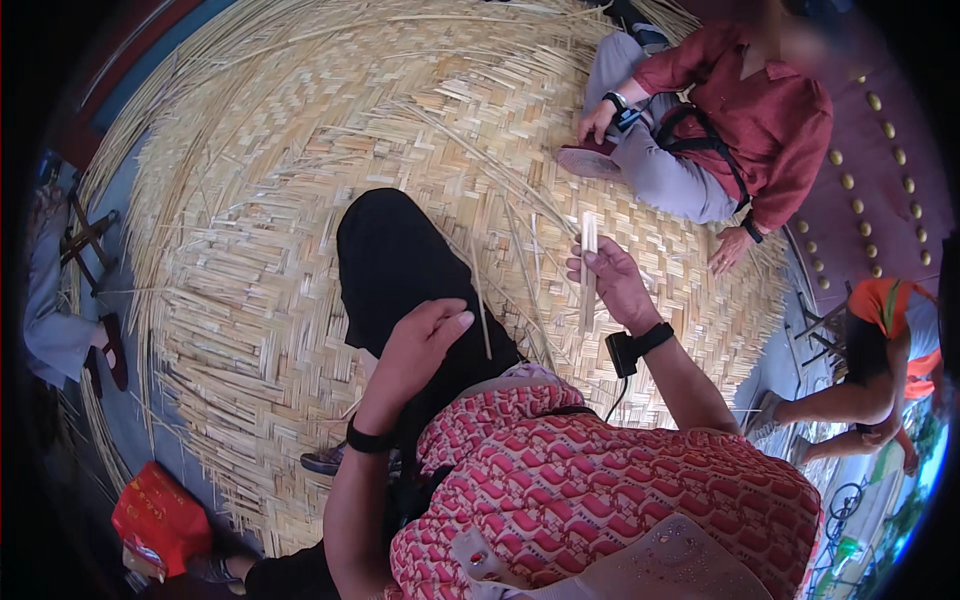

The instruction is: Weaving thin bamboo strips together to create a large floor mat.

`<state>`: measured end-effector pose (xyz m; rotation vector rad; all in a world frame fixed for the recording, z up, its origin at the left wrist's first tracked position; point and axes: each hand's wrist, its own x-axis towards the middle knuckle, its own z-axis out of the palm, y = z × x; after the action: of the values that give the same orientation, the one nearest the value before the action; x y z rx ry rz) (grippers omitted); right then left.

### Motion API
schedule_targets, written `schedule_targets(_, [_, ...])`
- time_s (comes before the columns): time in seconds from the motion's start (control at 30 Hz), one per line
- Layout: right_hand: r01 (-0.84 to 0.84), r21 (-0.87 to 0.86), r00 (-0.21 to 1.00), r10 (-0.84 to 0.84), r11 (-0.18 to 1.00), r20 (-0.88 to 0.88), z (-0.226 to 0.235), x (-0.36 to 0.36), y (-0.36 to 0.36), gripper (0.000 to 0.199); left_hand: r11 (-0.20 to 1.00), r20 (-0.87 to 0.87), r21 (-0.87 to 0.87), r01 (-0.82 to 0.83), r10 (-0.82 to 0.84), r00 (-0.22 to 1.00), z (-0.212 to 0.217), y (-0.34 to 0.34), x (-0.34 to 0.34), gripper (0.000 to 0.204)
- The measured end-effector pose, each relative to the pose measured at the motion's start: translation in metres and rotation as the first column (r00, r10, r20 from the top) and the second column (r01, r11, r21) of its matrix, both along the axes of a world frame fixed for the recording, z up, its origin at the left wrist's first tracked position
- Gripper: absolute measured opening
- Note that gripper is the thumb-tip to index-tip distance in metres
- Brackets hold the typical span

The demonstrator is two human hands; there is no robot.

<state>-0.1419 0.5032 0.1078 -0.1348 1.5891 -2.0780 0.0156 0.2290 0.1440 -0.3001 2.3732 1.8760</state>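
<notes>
Nearest, the left hand (418,345) lies flat and slack on the person's own black-trousered knee (400,265), fingers loose and holding nothing. Just beyond, the right hand (612,283) is lifted above the mat, thumb and fingers pinched round a short bundle of pale bamboo strips (589,262) that stands nearly upright. A single thin strip (481,305) slants between the two hands, against the knee. Under everything spreads a great woven bamboo mat (260,250), its loose ends fanning out at the edges. A red bag (158,515) sits on the floor at the lower left. Farther off, another person in a red shirt (745,110) sits on the mat, one hand pressed to the weave
</notes>
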Motion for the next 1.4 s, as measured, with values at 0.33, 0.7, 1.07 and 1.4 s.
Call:
schedule_targets(0.33, [-0.745, 0.223, 0.667, 0.703, 0.628, 0.247, 0.058, 0.025, -0.132, 0.025, 0.605, 0.032, 0.674, -0.424, 0.549, 0.835, -0.017, -0.034, -0.017, 0.016])
schedule_targets(0.7, [-0.86, 0.422, 0.405, 0.887, 0.288, 0.22, 0.05, 0.014, -0.235, 0.015, 0.543, 0.111, 0.688, -0.482, 0.577, 0.809, -0.031, -0.079, 0.011, 0.041])
schedule_targets(1.07, [-0.661, 0.525, 0.422, 0.844, 0.536, -0.331, 0.02, -0.123, -0.435, 0.01, 0.925, 0.184, 0.035, -0.379, 0.367, 0.912, -0.097, -0.145, 0.052, 0.025])
schedule_targets(1.4, [-0.796, 0.605, 0.072, 0.995, 0.018, 0.065, -0.074, -0.099, -0.523, 0.005, 0.648, 0.002, -0.521, -0.555, 0.652, 0.758, -0.133, -0.199, -0.055, 0.047])
